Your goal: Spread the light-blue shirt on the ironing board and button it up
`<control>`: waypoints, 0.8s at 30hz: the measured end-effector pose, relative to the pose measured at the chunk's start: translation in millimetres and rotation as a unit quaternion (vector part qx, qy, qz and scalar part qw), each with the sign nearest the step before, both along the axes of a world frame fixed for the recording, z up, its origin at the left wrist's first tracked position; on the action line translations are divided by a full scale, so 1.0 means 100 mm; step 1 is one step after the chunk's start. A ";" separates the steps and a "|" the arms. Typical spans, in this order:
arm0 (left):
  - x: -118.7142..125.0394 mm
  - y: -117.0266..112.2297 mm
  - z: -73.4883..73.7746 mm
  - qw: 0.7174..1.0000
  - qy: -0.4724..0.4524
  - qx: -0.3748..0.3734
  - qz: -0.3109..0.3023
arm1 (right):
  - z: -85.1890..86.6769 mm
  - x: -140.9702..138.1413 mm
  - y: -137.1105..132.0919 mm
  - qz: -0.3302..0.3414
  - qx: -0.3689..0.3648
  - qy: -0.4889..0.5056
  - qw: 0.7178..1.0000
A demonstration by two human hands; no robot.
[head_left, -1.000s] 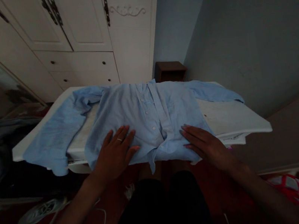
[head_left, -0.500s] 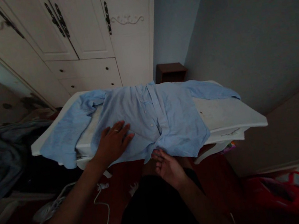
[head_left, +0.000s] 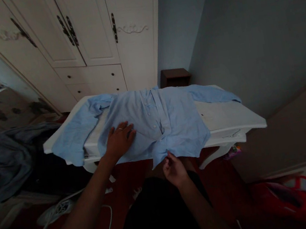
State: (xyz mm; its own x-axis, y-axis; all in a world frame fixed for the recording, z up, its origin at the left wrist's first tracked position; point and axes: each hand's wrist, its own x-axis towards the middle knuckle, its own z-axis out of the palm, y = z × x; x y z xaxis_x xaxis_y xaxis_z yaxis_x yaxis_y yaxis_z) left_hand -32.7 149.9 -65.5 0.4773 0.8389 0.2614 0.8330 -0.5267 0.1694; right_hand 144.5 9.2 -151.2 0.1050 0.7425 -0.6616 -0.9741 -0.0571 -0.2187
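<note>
A light blue button-up shirt [head_left: 168, 119] lies spread front-up across a white table [head_left: 229, 118], its sleeves out to both sides and its hem hanging over the near edge. My left hand [head_left: 119, 139] lies flat and open on the shirt's left front panel, a ring on one finger. My right hand [head_left: 173, 169] is below the table's near edge, fingers pinched on the shirt's hanging hem near the button placket.
White wardrobe doors and drawers [head_left: 95, 42] stand behind the table. A small dark brown stand [head_left: 175, 77] sits in the corner. Dark cloth [head_left: 6, 161] is piled at the left, a white cable [head_left: 68, 205] trails on the red floor, and red-white fabric [head_left: 299, 195] lies at the lower right.
My right hand left the top of the shirt, dropped below the table edge and pinched the hem. My left hand stayed flat on the shirt. The view drew back a little.
</note>
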 end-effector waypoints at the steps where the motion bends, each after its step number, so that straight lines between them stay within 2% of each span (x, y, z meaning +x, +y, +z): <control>1: 0.00 0.00 0.00 1.000 -0.002 0.000 0.002 | 0.03 0.00 -0.02 -0.017 0.001 -0.006 1.000; 4: 0.01 0.00 -0.01 1.000 -0.004 0.000 0.005 | 0.14 -0.02 -0.16 -0.055 0.016 -0.026 0.998; 8: 0.02 -0.01 0.02 1.000 -0.002 0.000 0.007 | 0.24 -0.11 -0.59 -0.106 0.049 -0.131 0.984; 11: 0.04 -0.03 0.04 1.000 0.002 -0.006 0.013 | 0.22 -0.18 -0.95 -0.124 0.044 -0.211 0.969; 14: 0.05 -0.05 0.05 1.000 0.011 -0.013 0.017 | 0.13 -0.19 -1.17 -0.133 0.017 -0.241 0.961; 17: 0.07 -0.05 0.04 0.999 0.025 -0.013 0.017 | 0.04 -0.13 -1.20 -0.138 0.017 -0.254 0.957; 20: 0.10 -0.06 0.09 0.999 0.030 -0.005 0.020 | -0.04 -0.05 -1.11 -0.147 0.020 -0.224 0.963; 22: 0.12 -0.12 0.16 1.000 -0.001 0.018 0.012 | -0.10 -0.03 -1.03 -0.154 0.038 -0.203 0.966; 24: 0.13 -0.26 0.21 0.995 -0.083 0.050 -0.007 | -0.18 -0.02 -0.95 -0.140 0.068 -0.214 0.964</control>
State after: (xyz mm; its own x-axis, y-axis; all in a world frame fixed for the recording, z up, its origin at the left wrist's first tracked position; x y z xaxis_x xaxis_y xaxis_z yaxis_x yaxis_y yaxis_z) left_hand -19.2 123.7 -44.2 0.4326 0.7977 0.4202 0.7898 -0.5601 0.2501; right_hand 142.6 -85.3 -169.4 0.5563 0.7216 -0.4120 -0.7660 0.2531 -0.5910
